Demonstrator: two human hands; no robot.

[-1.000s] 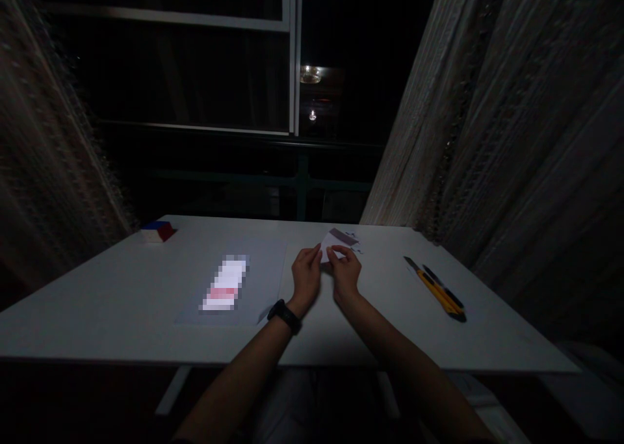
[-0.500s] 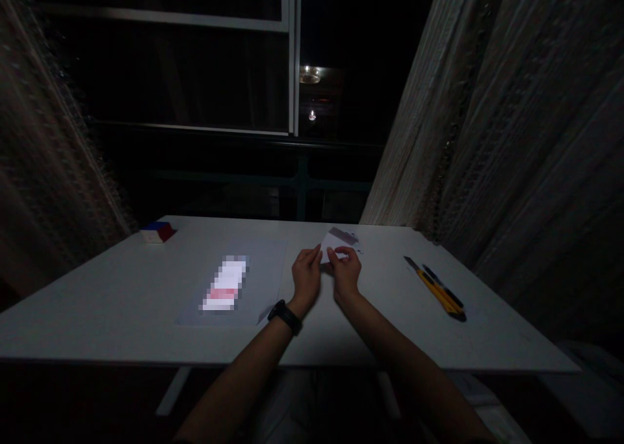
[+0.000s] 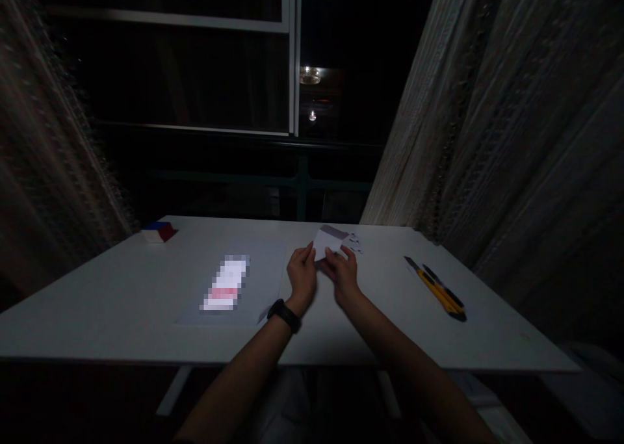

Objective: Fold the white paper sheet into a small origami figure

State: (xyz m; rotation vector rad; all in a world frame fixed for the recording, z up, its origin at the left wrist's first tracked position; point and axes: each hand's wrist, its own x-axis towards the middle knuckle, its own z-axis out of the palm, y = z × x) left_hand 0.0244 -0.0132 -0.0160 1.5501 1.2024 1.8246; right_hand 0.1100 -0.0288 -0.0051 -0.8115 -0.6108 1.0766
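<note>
Between my hands is a small piece of folded white paper, its far strip in grey shade. My left hand, with a black watch on the wrist, pinches the paper's near left corner. On the other side my right hand grips the near right edge, thumb on top and fingers partly hidden beneath. Just behind the paper, several small dark marks or bits show on the tabletop, too small to make out.
On the white table, a pixelated bright screen lies over a white sheet with a lifted corner. A blue, red and white cube sits far left. A yellow utility knife and a dark pen-like item lie right.
Both hands have shifted slightly left with the paper, which now shows more of its white face. More of the small dark marks behind it are uncovered.
</note>
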